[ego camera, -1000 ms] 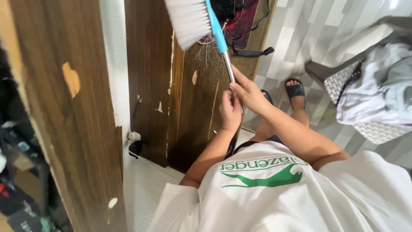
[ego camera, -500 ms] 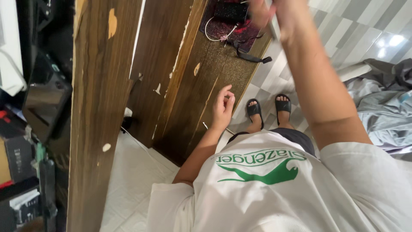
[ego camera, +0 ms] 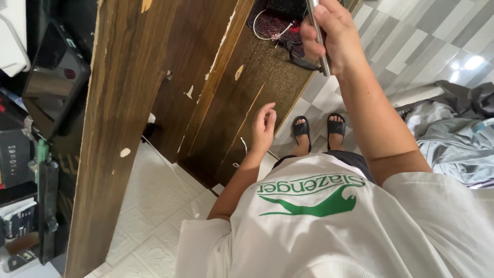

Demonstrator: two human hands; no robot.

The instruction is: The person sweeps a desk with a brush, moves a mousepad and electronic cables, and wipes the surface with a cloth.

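Note:
My right hand (ego camera: 329, 36) is raised at the top of the view and gripped around a thin metal handle (ego camera: 323, 61) that runs out of the frame above. My left hand (ego camera: 264, 123) hangs lower, close to the dark wooden cabinet front (ego camera: 247, 103), with fingers loosely curled and nothing in them. A white shirt with a green logo (ego camera: 319, 206) fills the bottom of the view. Below it my feet stand in black sandals (ego camera: 319, 128) on the tiled floor. The end of the handle is hidden.
A tall chipped wooden panel (ego camera: 110, 139) stands at the left, with shelves of dark items (ego camera: 31, 170) beyond it. A dark bag with a white cord (ego camera: 278, 23) lies at the top. Grey clothes (ego camera: 453, 139) are heaped at the right on grey-and-white floor tiles (ego camera: 422, 46).
A second ago both hands held the handle and the broom's white bristles showed above. My left hand has let go and dropped; my right hand has lifted the handle, and the bristles are out of view.

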